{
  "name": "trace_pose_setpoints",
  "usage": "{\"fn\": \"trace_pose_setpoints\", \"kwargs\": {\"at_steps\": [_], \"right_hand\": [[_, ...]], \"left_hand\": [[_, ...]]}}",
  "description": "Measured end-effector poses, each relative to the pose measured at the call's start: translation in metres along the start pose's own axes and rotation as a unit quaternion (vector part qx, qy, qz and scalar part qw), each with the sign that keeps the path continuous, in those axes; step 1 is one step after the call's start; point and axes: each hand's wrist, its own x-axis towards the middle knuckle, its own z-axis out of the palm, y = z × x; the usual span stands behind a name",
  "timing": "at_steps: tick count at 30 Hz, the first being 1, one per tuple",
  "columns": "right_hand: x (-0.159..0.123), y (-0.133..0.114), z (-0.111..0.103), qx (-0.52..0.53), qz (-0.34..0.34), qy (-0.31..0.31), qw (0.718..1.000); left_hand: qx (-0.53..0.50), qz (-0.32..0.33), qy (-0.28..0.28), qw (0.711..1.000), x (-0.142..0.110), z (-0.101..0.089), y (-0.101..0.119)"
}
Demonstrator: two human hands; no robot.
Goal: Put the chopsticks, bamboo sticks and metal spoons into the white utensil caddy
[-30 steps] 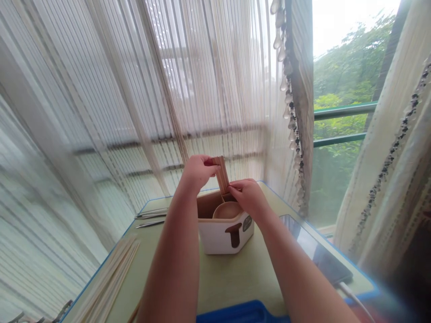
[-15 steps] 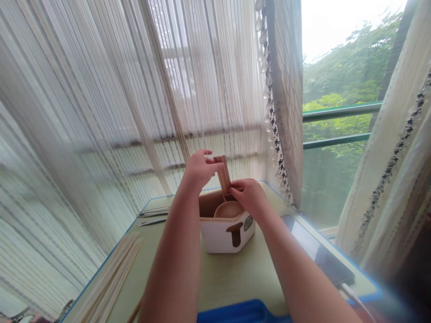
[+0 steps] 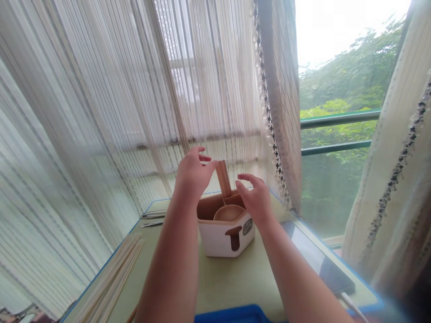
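A white holder with a brown rim (image 3: 225,237) stands in the middle of the green table (image 3: 222,278). A bundle of brown wooden chopsticks (image 3: 223,178) stands upright in its back compartment, and a round wooden spoon bowl (image 3: 229,212) lies in the front one. My left hand (image 3: 192,172) hovers just left of the chopstick tops, fingers spread, holding nothing. My right hand (image 3: 256,199) is over the holder's right rim, fingers apart and empty, a little clear of the chopsticks.
Several pale long chopsticks (image 3: 112,278) lie along the table's left edge. Metal utensils (image 3: 153,217) rest at the back left. A dark phone (image 3: 318,260) with a cable lies on the right. A blue object (image 3: 232,314) sits at the near edge. Sheer curtains (image 3: 134,89) hang close behind.
Both hands have let go of the chopstick bundle and opened; the chopsticks now stand on their own in the holder. The view has shifted slightly.
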Motion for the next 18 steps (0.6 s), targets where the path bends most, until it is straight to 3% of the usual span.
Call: {"fn": "trace_pose_setpoints", "kwargs": {"at_steps": [5, 9, 14, 18], "right_hand": [[-0.004, -0.007, 0.000, 0.004, -0.096, 0.077, 0.992], [-0.006, -0.007, 0.002, 0.014, -0.111, 0.095, 0.989], [-0.018, -0.015, 0.009, 0.033, -0.158, 0.113, 0.980], [-0.044, -0.024, 0.016, 0.059, -0.299, 0.098, 0.948]], "left_hand": [[0.050, 0.015, 0.049, 0.997, -0.017, -0.015, 0.019], [0.093, -0.013, 0.047, 0.994, -0.042, -0.017, 0.021], [0.154, -0.055, 0.079, 0.983, -0.086, -0.011, -0.015], [0.265, -0.090, 0.099, 0.955, -0.123, -0.011, -0.061]]}}
